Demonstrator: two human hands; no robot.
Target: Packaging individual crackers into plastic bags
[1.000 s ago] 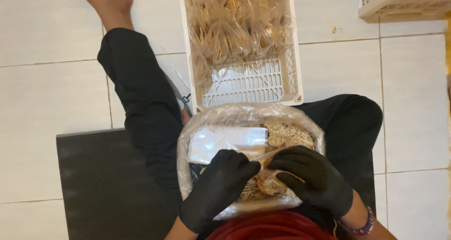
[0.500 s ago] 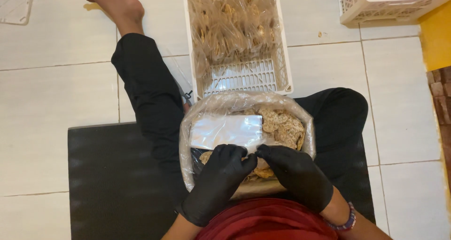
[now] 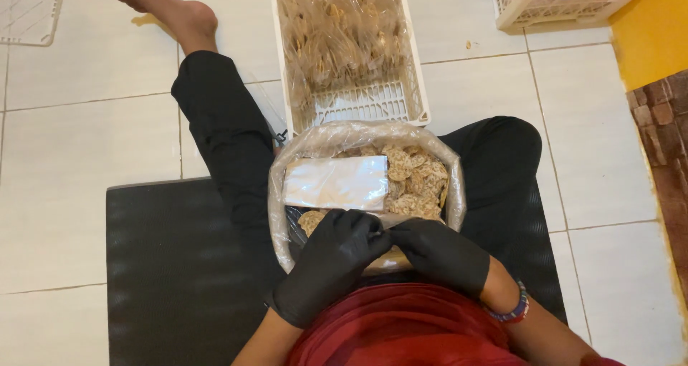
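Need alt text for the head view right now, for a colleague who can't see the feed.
Two black-gloved hands, left hand and right hand, meet fingertip to fingertip over a plastic-lined tub of round crackers on the seated person's lap. A stack of clear bags lies on the crackers; a white crate of bagged crackers stands beyond.

**A:** so what are the hands doing?

**B:** both in black gloves, held close in front of the torso. left hand (image 3: pixel 331 255) has its fingers curled in, fingertips meeting the right hand (image 3: pixel 438 253) in the middle. forearms bare, beaded bracelet (image 3: pixel 510 311) on the right wrist.
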